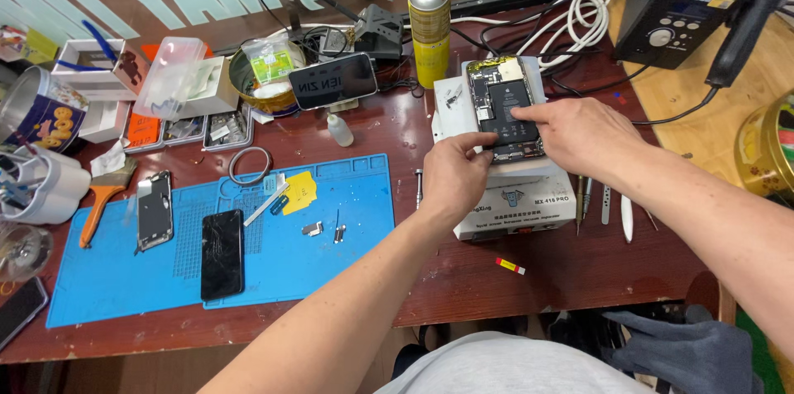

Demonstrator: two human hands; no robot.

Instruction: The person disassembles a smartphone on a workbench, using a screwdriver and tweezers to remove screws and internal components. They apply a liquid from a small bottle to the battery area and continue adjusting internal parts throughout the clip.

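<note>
Two bare hands meet over an opened phone (506, 106) lying on a white box-shaped machine (517, 195): left hand (453, 177) pinches the phone's near edge with curled fingers, right hand (579, 133) lies flat, fingertips pressing its dark battery. Left of the machine, a blue work mat (347, 220) carries a cracked black screen (222, 253), a bare phone frame (155, 210), small loose parts; beyond the machine stands a yellow spray can (429, 28), coiled white cable (579, 18) beside it. Hands cover the phone's lower end; its small parts are too fine to make out.
</note>
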